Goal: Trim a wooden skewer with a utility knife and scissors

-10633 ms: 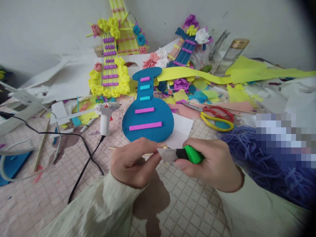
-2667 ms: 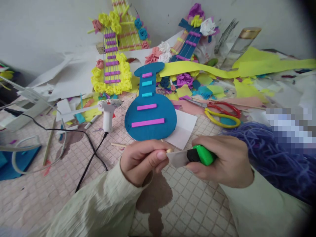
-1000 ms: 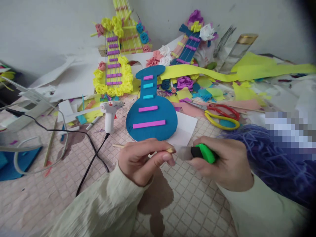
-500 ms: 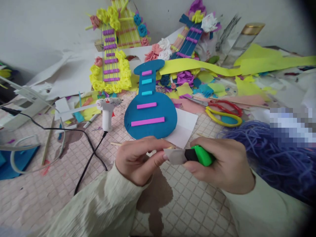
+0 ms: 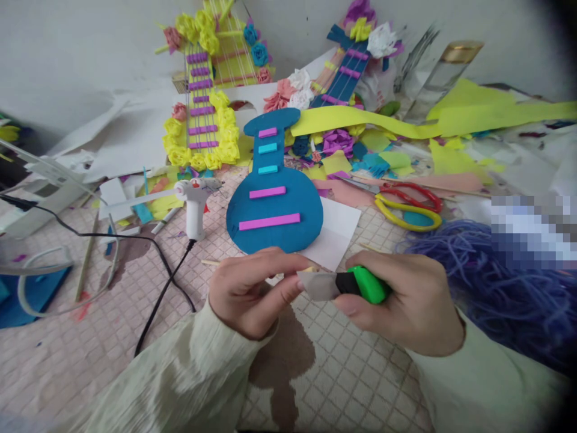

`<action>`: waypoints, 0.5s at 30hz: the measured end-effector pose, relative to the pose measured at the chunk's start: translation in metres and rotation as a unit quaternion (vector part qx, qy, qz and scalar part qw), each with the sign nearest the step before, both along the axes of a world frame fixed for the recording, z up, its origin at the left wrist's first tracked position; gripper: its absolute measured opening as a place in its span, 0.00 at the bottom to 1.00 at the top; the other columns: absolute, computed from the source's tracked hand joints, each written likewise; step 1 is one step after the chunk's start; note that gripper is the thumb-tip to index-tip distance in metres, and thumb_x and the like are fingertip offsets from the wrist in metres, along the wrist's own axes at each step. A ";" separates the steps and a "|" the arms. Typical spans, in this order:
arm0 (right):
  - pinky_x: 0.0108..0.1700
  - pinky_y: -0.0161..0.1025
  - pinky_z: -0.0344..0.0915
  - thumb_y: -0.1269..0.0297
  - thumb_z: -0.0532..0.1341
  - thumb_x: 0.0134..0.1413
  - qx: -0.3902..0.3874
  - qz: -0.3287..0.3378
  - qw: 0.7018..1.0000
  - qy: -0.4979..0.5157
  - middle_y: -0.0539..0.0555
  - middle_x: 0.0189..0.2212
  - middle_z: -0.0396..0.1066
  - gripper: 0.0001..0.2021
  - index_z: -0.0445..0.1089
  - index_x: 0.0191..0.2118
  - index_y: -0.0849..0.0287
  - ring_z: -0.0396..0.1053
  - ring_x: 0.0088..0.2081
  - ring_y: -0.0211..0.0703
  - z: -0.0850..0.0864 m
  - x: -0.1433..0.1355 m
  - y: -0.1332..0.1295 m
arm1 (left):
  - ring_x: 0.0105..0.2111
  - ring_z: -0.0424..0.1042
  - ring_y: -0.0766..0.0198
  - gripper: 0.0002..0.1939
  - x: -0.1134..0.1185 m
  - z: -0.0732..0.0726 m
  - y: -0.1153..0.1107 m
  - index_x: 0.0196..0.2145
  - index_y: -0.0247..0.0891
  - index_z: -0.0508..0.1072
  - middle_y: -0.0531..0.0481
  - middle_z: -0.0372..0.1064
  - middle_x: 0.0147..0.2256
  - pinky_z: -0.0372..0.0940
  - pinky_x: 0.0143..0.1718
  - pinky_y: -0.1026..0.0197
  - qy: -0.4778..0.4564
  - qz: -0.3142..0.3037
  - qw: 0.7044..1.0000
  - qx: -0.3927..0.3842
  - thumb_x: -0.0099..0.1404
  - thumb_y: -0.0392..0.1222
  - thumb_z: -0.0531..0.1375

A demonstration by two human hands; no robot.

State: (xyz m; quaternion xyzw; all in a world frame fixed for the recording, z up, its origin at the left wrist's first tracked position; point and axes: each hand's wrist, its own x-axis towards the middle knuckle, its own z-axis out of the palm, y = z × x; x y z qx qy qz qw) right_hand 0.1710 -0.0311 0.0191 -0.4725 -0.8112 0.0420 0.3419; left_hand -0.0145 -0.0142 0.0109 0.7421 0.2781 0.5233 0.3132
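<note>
In the head view, the left hand [image 5: 246, 291] pinched a wooden stick [image 5: 310, 269] before a blue cutout [image 5: 274, 207], the right hand [image 5: 410, 300] gripping a green knife [image 5: 369, 285] at the stick's tip, seemingly mid-cut, which called for fingertips clear of the blade [image 5: 320, 285].

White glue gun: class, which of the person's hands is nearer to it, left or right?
Left. The left hand is on the near side of the white glue gun, slightly right; the right hand, holding the green-handled knife, is much farther right.

Green-handled blade [image 5: 318, 285] at wooden tip [image 5: 310, 270]
</note>
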 end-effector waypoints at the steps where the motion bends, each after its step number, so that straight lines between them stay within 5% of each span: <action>1: 0.17 0.32 0.49 0.46 0.51 0.50 -0.004 0.001 1.000 0.002 0.46 0.10 0.56 0.23 0.64 0.19 0.60 0.53 0.14 0.30 0.000 0.000 0.000 | 0.23 0.68 0.67 0.08 0.000 0.000 0.000 0.37 0.39 0.72 0.49 0.71 0.26 0.62 0.20 0.66 0.000 -0.002 1.000 -0.003 0.59 0.35 0.57; 15: 0.18 0.31 0.48 0.45 0.51 0.49 -0.015 -0.006 1.000 0.012 0.45 0.11 0.54 0.22 0.61 0.17 0.59 0.52 0.15 0.30 -0.001 -0.002 -0.002 | 0.21 0.67 0.66 0.08 0.001 -0.001 0.000 0.35 0.38 0.73 0.48 0.71 0.26 0.61 0.18 0.64 -0.006 0.008 1.000 -0.003 0.57 0.34 0.57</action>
